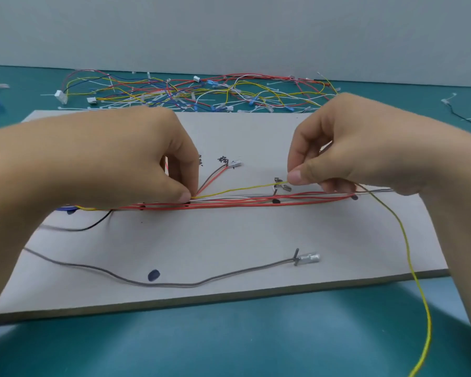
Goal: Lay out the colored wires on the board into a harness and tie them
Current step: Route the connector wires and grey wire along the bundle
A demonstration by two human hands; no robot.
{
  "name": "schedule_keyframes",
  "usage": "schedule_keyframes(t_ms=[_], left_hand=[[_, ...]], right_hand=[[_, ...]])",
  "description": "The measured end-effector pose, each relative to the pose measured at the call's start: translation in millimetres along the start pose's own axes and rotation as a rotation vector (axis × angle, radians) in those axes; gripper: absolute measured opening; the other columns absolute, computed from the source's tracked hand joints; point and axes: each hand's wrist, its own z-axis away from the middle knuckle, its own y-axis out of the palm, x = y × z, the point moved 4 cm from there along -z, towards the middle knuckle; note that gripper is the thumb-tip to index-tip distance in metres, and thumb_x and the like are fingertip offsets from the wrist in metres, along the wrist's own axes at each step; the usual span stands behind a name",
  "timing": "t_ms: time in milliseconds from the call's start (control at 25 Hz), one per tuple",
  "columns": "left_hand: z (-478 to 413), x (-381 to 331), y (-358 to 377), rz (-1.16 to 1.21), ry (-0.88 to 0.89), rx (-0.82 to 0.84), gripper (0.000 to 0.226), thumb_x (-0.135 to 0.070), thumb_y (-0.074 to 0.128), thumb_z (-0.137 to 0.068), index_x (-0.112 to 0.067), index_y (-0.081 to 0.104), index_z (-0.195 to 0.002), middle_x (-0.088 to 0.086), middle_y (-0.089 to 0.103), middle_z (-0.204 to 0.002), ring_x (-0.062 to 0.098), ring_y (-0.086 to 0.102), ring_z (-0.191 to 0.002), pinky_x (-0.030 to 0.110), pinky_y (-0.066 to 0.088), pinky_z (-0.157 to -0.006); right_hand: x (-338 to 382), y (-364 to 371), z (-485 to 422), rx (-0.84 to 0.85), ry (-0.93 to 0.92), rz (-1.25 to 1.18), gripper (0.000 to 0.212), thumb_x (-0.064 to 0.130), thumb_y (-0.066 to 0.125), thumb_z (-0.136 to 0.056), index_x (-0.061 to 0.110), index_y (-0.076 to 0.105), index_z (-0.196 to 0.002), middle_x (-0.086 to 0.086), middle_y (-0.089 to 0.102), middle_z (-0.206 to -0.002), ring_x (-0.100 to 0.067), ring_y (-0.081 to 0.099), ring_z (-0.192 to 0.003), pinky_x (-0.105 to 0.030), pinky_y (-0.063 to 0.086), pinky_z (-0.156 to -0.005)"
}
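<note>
step: laying yellow wire (237,189) into red bundle (242,204) across mid-board (229,240) | left hand (136,159): fingers pinch bundle at board centre | right hand (351,148): fingers pinch yellow wire right of centre, slack trailing off board's near edge | next: probably lower it onto bundle, taut; tying seems still ahead

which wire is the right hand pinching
The yellow wire, pinched by the right hand, its tail trailing off the board's near edge; the red wires and grey wire lie flat.
</note>
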Motion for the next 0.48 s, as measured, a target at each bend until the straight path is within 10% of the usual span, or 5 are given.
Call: schedule_keyframes(t_ms=[480], left_hand=[[4,-28,23,-0.233,-0.165,-0.236,0.038,-0.073,0.053,-0.071,-0.043,0.059,-0.093,-0.014,0.055,-0.080,0.016,0.055,-0.083,0.031,0.039,-0.063]], right_hand=[[-10,10,-7,0.065,0.070,0.077,0.012,0.023,0.086,-0.080,0.024,0.074,-0.081,-0.004,0.070,-0.062,-0.012,0.059,-0.043,-0.027,0.048,-0.045]])
